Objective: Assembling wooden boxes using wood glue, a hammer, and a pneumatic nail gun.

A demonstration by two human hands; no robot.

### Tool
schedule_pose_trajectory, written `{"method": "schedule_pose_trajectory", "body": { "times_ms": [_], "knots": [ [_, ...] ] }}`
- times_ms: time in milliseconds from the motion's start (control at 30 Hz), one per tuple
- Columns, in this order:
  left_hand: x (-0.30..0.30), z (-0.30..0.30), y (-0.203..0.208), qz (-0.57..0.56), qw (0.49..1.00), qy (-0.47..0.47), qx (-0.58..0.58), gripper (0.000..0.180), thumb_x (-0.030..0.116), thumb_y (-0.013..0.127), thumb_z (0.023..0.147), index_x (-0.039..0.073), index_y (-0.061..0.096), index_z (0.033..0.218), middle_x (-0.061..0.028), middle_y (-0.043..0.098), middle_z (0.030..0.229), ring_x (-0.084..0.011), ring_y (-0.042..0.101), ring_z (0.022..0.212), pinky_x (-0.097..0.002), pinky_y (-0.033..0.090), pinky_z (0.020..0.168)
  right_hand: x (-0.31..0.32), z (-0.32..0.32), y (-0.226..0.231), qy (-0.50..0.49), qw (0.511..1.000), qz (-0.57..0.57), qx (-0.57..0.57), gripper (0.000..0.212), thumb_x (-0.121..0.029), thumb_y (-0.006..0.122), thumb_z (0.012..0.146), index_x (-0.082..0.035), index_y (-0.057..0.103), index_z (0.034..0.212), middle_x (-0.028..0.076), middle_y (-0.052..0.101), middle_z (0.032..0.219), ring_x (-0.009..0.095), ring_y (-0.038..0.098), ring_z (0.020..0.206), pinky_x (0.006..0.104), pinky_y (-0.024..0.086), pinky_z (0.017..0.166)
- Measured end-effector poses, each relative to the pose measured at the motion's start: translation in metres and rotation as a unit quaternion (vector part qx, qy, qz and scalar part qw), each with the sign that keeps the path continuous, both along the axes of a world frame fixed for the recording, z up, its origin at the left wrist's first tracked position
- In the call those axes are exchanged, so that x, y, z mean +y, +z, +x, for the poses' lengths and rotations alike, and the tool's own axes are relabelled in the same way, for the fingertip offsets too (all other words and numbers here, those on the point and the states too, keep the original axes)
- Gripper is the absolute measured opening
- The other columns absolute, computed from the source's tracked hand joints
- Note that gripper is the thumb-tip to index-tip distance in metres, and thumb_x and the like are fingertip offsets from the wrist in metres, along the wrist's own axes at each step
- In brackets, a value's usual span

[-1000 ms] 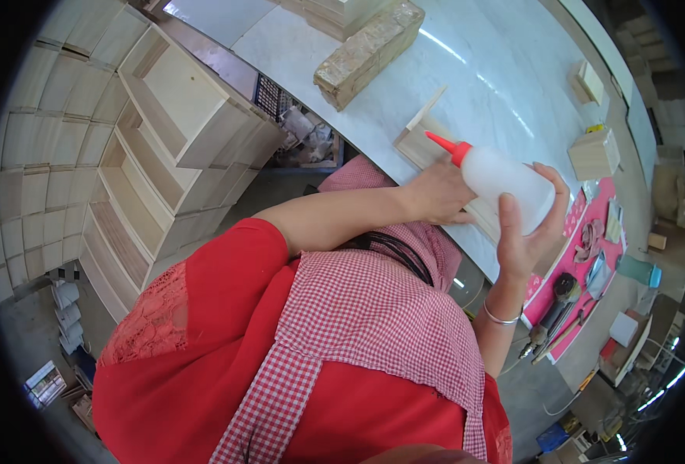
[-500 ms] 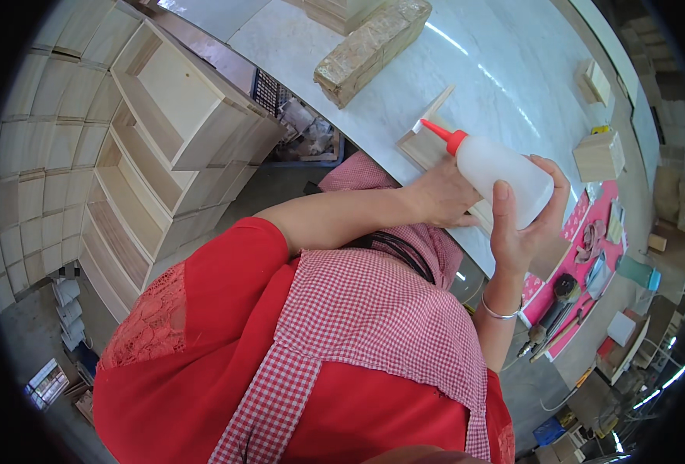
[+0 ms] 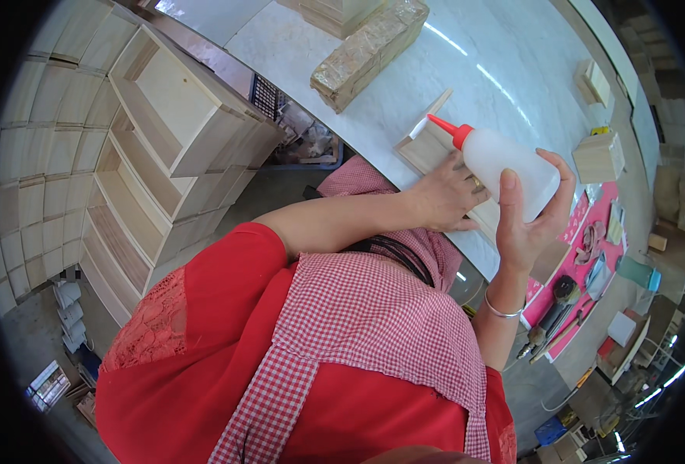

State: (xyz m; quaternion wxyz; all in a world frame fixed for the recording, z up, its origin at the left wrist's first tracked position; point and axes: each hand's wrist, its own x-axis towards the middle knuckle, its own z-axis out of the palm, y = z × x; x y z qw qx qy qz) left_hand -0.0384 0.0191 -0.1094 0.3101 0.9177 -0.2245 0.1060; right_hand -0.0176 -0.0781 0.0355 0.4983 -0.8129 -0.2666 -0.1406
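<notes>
My right hand (image 3: 532,213) is wrapped round a white squeeze bottle (image 3: 505,166) with a red pointed nozzle. The bottle is tilted, and its tip hangs over or at the far end of a pale wooden piece (image 3: 422,148). A white strip shows along that end's edge, and a thin upright wooden edge stands beside it. My left hand (image 3: 452,193), with a ring on one finger, is closed over the near part of the wooden piece at the table's edge. Its fingertips are partly hidden by the bottle.
A tape-wrapped block (image 3: 369,54) lies on the white marbled table (image 3: 497,85). Small wooden blocks (image 3: 597,157) stand at the right. Stacked wooden drawers (image 3: 157,124) rise at the left, near a blue crate (image 3: 311,162). Tools lie on a pink cloth (image 3: 567,282).
My right hand has moved the bottle slightly to the right, and its tip has slid along the wooden end's edge. My left hand's fingers have shifted a little and show more.
</notes>
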Motion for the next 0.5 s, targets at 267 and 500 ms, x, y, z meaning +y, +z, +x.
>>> {"method": "schedule_pose_trajectory", "body": {
  "times_ms": [267,500],
  "knots": [
    [0.001,-0.006,0.008,0.083,0.996,0.007,-0.011,0.073,0.058,0.059,0.087,0.009,0.051,0.141,-0.0155,0.044,0.148,-0.0348,0.030,0.144,-0.0615,0.016,0.116,-0.001,0.021,-0.008,-0.056,0.997,0.023,0.038,0.047,-0.018,0.081,0.082,0.000,0.056,0.117,0.010,0.057,0.107,0.018,0.058,0.095,0.0294,0.049,0.081],
    [-0.002,-0.006,0.011,0.083,0.996,0.009,-0.015,0.074,0.059,0.060,0.086,0.010,0.051,0.141,-0.0139,0.044,0.148,-0.0329,0.031,0.143,-0.0610,0.017,0.116,-0.002,0.035,-0.014,-0.098,0.994,0.043,0.000,0.038,-0.020,0.075,0.089,-0.002,0.056,0.117,0.007,0.064,0.097,0.012,0.061,0.075,0.0237,0.049,0.056]
  ]
}}
